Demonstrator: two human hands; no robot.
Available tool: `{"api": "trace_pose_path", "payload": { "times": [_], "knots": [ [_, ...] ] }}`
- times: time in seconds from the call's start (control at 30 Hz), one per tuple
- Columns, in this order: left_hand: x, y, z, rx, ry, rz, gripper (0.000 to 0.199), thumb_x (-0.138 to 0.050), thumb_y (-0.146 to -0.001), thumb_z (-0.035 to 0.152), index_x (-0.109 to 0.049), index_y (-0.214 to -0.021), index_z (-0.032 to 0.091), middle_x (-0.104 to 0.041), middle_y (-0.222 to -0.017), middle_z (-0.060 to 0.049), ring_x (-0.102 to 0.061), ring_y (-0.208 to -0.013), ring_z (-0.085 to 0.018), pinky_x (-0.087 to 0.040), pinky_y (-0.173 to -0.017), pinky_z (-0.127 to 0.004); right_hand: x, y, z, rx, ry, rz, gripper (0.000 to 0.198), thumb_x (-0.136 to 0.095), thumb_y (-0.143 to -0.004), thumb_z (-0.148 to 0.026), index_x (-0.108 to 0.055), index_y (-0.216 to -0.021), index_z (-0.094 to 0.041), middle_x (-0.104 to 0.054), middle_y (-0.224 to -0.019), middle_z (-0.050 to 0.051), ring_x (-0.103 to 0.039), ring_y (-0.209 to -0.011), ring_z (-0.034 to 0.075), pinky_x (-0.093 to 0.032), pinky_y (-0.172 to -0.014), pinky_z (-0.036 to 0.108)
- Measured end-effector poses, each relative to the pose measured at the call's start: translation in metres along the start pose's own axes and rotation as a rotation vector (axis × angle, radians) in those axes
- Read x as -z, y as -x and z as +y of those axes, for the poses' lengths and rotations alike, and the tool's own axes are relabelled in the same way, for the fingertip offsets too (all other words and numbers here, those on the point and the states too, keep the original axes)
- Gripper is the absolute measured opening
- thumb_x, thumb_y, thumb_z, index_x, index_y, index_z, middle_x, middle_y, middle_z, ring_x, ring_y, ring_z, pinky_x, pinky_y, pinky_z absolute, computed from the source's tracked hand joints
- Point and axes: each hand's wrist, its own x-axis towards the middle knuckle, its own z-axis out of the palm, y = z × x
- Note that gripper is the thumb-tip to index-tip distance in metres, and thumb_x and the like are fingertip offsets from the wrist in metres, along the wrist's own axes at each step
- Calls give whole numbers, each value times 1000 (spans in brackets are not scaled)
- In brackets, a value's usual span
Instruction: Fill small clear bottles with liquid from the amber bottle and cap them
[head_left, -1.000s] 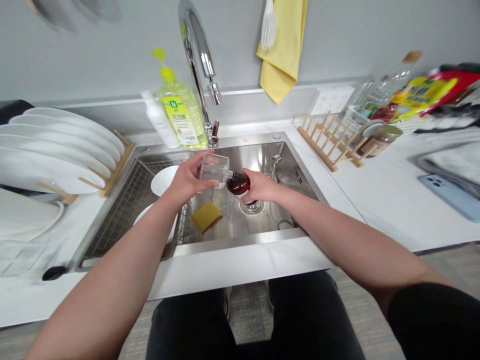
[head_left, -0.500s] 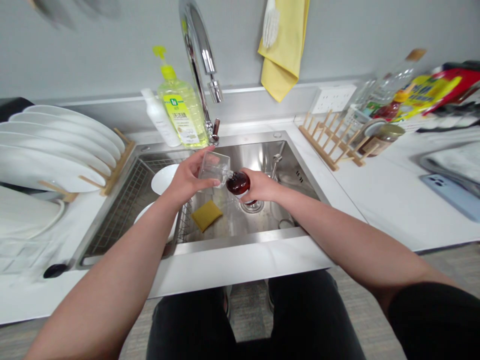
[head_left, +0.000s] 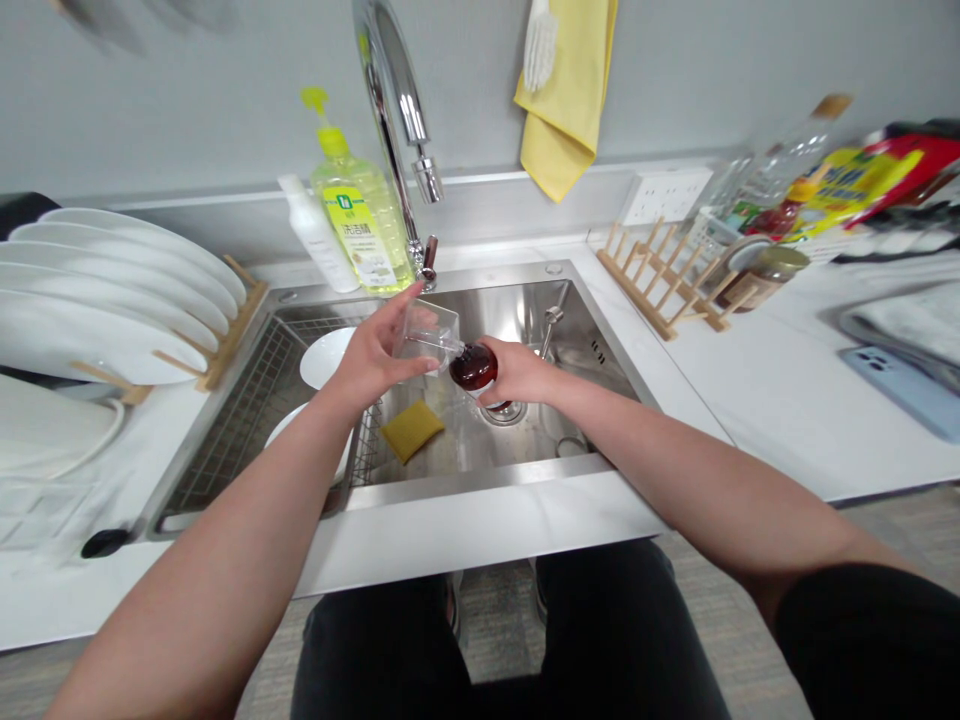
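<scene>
My left hand (head_left: 379, 352) is closed around a clear, square-sided container (head_left: 430, 330), which is tilted over the sink with fingers and thumb on its sides. In my right hand (head_left: 521, 373) is a dark red-brown bottle (head_left: 473, 367) with a pale label, tipped toward the container. A clear piece bridges the bottle's top and the container; I cannot tell which of the two it belongs to. Below them lies a yellow sponge (head_left: 412, 431) in the steel sink (head_left: 465, 485).
White dishes (head_left: 327, 357) sit in a wire basket at the sink's left. Behind rise the faucet (head_left: 409, 110) and a dish soap bottle (head_left: 360, 225). A plate rack (head_left: 232, 325) stands left, a wooden rack (head_left: 652, 295) right, and a phone (head_left: 900, 390) lies farther right.
Both hands keep their holds on the container and the bottle, which stay together over the sink. The whole view has shifted very slightly; the container's tilt looks slightly changed.
</scene>
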Motion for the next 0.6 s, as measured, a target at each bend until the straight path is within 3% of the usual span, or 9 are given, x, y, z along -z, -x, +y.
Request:
{"api": "trace_pose_path", "payload": {
  "times": [0.1, 0.33, 0.6],
  "knots": [
    [-1, -1, 1, -14, -2, -5, 121, -114, -58, 61, -54, -161, 35, -79, -129, -9, -77, -128, -38, -61, -117, -59, 0, 0, 0, 11, -6, 3, 72, -105, -64, -21, -70, -127, -25, -85, -122, 4, -81, -113, 32, -58, -93, 36],
    [0, -4, -8, -130, 21, -22, 101, -115, -61, 56, -48, -134, 33, -79, -121, -5, -80, -116, -28, -63, -107, -45, -2, -1, 3, 22, -9, 15, 73, -106, -63, -21, -70, -127, -23, -85, -118, 4, -81, -110, 31, -56, -90, 35],
    [3, -6, -14, -222, 0, -41, 96, -114, -67, 52, -51, -137, 32, -81, -124, -6, -82, -111, -26, -66, -100, -42, -2, 0, 3, 15, 2, 17, 72, -105, -63, -20, -72, -126, -25, -86, -117, 4, -81, -108, 31, -56, -87, 35]
  ]
}}
